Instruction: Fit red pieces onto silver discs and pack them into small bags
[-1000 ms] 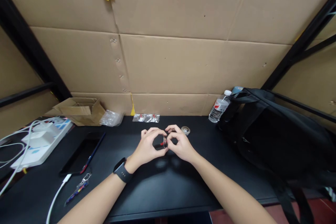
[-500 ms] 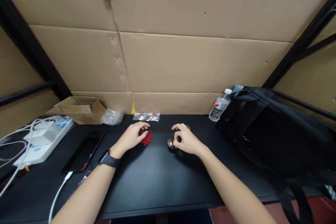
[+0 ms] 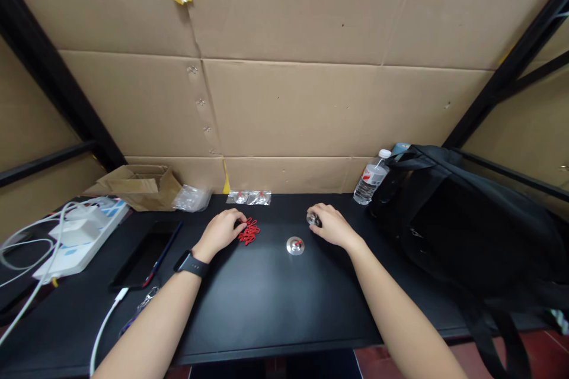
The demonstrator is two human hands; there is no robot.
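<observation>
A small round silver disc with a red centre (image 3: 295, 245) lies on the black table (image 3: 267, 302), free of both hands. My right hand (image 3: 331, 227) is behind it and to the right, fingers curled round a second small silver piece (image 3: 313, 219) at its fingertips. My left hand (image 3: 221, 232), with a black watch on the wrist, rests on the table with its fingertips pinched at a small pile of red loops (image 3: 249, 231).
Two clear packets (image 3: 248, 197) lie by the cardboard wall. A water bottle (image 3: 371, 179) and a black backpack (image 3: 466, 225) stand at the right. At the left are a phone (image 3: 144, 254), a power strip with cables (image 3: 75, 234), a cardboard box (image 3: 136, 186) and a crumpled plastic bag (image 3: 192, 198).
My hands were together on the silver disc, then parted. The disc now lies alone on the table; my right hand has moved back to the second silver piece, my left stays at the red loops.
</observation>
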